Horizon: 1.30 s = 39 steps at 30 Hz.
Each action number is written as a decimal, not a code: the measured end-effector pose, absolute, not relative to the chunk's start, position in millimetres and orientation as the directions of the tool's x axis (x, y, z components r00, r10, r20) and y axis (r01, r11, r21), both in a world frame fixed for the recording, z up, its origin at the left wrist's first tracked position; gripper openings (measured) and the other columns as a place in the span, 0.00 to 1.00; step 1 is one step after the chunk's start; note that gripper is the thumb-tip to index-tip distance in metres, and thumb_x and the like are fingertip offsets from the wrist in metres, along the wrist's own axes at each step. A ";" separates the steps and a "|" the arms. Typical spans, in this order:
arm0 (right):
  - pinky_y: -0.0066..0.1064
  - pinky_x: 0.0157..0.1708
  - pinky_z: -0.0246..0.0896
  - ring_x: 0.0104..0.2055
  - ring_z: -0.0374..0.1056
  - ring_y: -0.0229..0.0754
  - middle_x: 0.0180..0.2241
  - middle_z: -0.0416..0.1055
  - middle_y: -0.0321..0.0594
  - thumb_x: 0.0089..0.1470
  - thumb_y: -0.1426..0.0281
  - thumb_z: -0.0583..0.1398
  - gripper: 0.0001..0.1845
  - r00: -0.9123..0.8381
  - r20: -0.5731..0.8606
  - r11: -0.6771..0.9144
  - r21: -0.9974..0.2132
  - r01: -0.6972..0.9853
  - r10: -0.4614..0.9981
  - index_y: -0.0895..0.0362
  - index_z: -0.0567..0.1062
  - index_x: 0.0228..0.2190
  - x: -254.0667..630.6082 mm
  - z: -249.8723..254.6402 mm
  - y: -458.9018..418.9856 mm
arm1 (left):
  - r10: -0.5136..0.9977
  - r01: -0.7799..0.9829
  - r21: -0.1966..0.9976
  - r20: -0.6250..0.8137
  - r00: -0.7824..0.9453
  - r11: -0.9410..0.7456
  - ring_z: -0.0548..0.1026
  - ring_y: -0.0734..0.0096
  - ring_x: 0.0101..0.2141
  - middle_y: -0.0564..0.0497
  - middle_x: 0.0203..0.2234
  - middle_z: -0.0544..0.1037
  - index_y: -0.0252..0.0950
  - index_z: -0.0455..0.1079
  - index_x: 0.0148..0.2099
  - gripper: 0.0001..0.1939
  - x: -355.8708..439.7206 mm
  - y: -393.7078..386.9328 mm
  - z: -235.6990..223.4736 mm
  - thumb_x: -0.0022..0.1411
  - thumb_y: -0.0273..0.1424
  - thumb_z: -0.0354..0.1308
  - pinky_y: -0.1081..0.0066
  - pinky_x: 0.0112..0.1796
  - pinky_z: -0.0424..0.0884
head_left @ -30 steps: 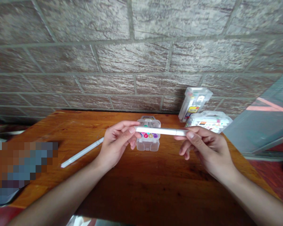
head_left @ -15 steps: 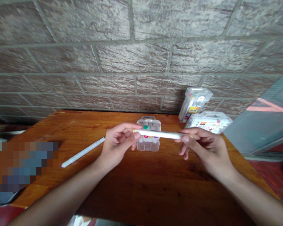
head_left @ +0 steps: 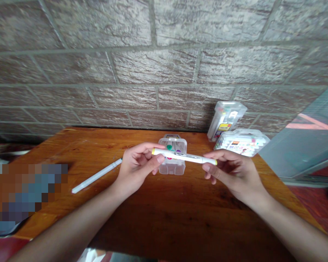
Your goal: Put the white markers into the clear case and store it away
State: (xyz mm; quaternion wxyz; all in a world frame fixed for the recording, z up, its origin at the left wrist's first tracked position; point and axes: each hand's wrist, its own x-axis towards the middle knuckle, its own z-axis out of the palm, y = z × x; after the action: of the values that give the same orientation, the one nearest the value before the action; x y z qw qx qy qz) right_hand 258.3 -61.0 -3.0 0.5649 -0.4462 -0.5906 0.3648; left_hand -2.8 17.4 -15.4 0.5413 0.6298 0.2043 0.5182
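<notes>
A white marker (head_left: 186,156) with yellow ends lies level between my two hands, printed lettering showing along its barrel. My left hand (head_left: 139,162) pinches its left end between thumb and fingers. At the other end, the thumb and fingers of my right hand (head_left: 231,169) grip it. Behind the marker stands a small clear plastic case (head_left: 171,169), lid raised, holding several markers with coloured ends; the held marker hides part of it. Another marker (head_left: 97,176), pale and slim, rests on the table left of my left hand.
On the wooden table (head_left: 166,218), an upright clear marker box (head_left: 226,120) and a wider clear marker case (head_left: 243,142) stand at the back right. A brick wall (head_left: 153,69) rises behind. A blurred-out patch (head_left: 24,196) covers the left edge.
The marker has turned about its length, so its printed label now faces me. My right hand has shifted slightly left, and the yellow right end shows more.
</notes>
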 end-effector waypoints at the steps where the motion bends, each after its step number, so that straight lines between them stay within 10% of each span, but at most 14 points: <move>1: 0.20 0.18 0.70 0.19 0.72 0.33 0.23 0.79 0.35 0.55 0.70 0.73 0.09 0.032 0.340 0.334 -0.934 0.125 0.940 0.57 0.82 0.39 258.7 -3.8 -60.6 | 0.817 -0.311 0.891 0.435 0.378 -0.330 0.70 0.82 0.20 0.55 0.24 0.78 0.41 0.82 0.49 0.10 -2.5 17.2 -15.1 0.64 0.28 0.70 0.80 0.24 0.66; 19: 0.29 0.24 0.65 0.24 0.71 0.39 0.26 0.78 0.37 0.61 0.62 0.68 0.10 -0.140 0.430 0.430 -0.711 0.556 0.892 0.56 0.82 0.39 261.6 -23.2 -60.9 | 0.601 -0.035 0.659 0.705 0.376 -0.751 0.82 0.66 0.32 0.46 0.33 0.86 0.36 0.84 0.44 0.09 8.7 -7.7 -1.0 0.60 0.27 0.72 0.71 0.35 0.78; 39: 0.26 0.25 0.61 0.25 0.65 0.35 0.26 0.73 0.35 0.61 0.62 0.67 0.10 -0.265 0.374 0.456 -0.782 0.424 0.889 0.57 0.82 0.36 251.6 -24.6 -62.8 | 0.564 0.030 0.628 0.675 0.476 -0.778 0.78 0.66 0.37 0.43 0.42 0.81 0.38 0.79 0.56 0.14 31.5 -20.1 3.8 0.70 0.29 0.63 0.70 0.38 0.75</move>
State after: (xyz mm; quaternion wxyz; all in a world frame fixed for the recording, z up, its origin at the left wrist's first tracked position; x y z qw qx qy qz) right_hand 251.6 -62.8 -24.6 0.4160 -0.4407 -0.7449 0.2791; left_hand 31.5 -20.1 3.8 0.2788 0.8126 0.1828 0.4781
